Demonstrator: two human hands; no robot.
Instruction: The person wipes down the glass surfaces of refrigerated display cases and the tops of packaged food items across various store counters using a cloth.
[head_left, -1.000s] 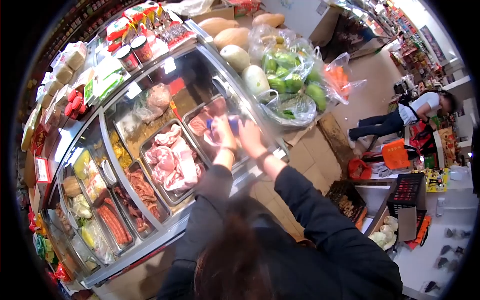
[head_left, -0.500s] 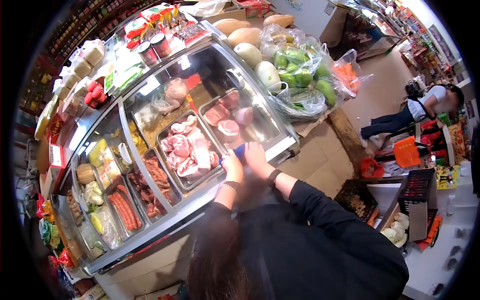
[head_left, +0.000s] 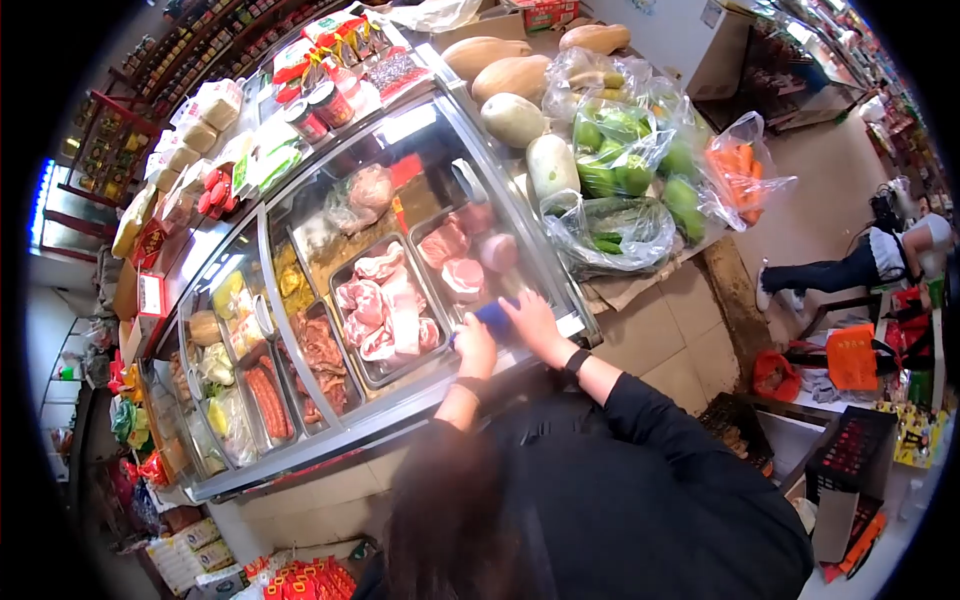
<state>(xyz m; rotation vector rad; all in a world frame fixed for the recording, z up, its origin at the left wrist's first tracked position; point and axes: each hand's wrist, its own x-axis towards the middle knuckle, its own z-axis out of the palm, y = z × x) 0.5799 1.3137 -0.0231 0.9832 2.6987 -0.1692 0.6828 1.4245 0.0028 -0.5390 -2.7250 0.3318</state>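
Both hands press a blue cloth (head_left: 492,318) against the glass of a display case (head_left: 350,432), near its lower right front edge. My left hand (head_left: 474,348) is at the cloth's left end, its fingers bent over it. My right hand (head_left: 534,320) lies at the cloth's right end, fingers curled onto it. Beneath the glass are trays of raw pork (head_left: 385,305), larger meat cuts (head_left: 462,278), dark meat strips (head_left: 318,350) and sausages (head_left: 268,400).
Bagged green vegetables (head_left: 610,150), bagged carrots (head_left: 738,175) and pale gourds (head_left: 553,168) sit right of the case. Jars (head_left: 330,103) and packets stand along its top. A person (head_left: 850,272) bends over at the far right. Black crates (head_left: 850,450) are at lower right.
Both hands and the blue cloth moved from farther up the glass down to its front edge, then slightly back up. The view has shifted, bringing more of the left side into sight.
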